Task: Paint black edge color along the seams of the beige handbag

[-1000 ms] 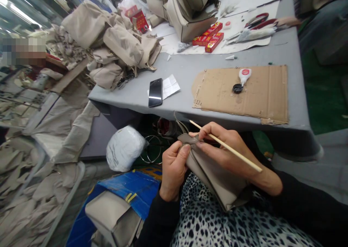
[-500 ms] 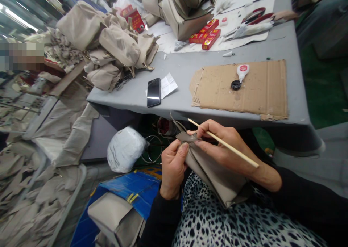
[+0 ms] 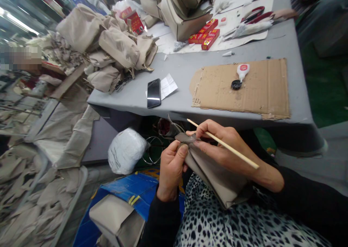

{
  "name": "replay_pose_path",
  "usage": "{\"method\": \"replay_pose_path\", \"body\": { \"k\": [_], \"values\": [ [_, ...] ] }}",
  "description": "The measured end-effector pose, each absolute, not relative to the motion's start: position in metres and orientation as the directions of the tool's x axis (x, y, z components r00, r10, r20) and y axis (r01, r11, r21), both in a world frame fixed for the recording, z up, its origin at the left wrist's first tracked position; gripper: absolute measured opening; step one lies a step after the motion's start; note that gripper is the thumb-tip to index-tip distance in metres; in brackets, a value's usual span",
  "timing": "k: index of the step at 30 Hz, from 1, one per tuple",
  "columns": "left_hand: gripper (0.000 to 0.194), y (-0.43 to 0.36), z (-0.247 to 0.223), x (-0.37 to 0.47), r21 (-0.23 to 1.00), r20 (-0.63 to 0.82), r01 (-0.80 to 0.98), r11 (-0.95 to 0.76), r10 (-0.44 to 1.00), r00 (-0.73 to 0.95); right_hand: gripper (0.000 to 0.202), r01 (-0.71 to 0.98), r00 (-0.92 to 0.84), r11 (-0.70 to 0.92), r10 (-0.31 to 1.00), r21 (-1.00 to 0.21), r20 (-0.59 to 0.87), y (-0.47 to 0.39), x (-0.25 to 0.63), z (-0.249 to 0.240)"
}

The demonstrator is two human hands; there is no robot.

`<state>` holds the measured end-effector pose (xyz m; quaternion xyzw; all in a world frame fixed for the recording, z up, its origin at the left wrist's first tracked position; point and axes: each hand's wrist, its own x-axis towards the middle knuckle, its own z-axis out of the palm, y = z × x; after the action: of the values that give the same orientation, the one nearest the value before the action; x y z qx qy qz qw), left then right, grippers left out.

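Observation:
A taupe leather piece, shaped like a bag, rests over my lap, its narrow end raised between my hands. My left hand pinches that end with thumb and fingers. My right hand presses the same end from the other side. A pale pointed wooden stick lies across my right hand, held under its curled fingers. On the cardboard beyond, a white glue bottle lies next to a small black round cap.
On the grey table are a phone, red boxes, scissors and beige bags. A wrapped white bundle and a blue container are at lower left. A person is at the far left.
The view has shifted slightly. Both hands keep nearly the same hold on the leather piece, and the stick stays in my right hand.

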<state>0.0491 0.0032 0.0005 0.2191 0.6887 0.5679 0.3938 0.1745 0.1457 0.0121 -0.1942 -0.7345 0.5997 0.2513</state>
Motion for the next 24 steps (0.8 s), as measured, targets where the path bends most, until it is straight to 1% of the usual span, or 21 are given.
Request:
{"method": "replay_pose_path", "body": {
  "k": [9, 15, 21, 24],
  "values": [
    [0.033, 0.0051, 0.0003, 0.0484, 0.953, -0.297, -0.145, 0.266, 0.733, -0.611, 0.012, 0.012, -0.786, 0.24, 0.602, -0.971, 0.139, 0.1498, 0.1741, 0.0132],
    [0.032, 0.0051, 0.0033, 0.0471, 0.946, -0.312, -0.126, 0.3, 0.73, -0.607, 0.012, -0.005, -0.798, 0.181, 0.592, -0.984, 0.113, 0.1486, 0.1718, 0.0089],
    [0.028, 0.006, 0.0087, 0.0457, 0.936, -0.352, -0.197, 0.292, 0.763, -0.541, 0.012, -0.026, -0.795, 0.168, 0.594, -0.985, 0.122, 0.1481, 0.1728, 0.0081],
    [0.026, 0.0104, 0.0066, 0.05, 0.937, -0.347, -0.244, 0.249, 0.724, -0.596, 0.013, -0.023, -0.794, 0.16, 0.597, -0.987, 0.115, 0.1496, 0.1729, 0.0077]
  ]
}}
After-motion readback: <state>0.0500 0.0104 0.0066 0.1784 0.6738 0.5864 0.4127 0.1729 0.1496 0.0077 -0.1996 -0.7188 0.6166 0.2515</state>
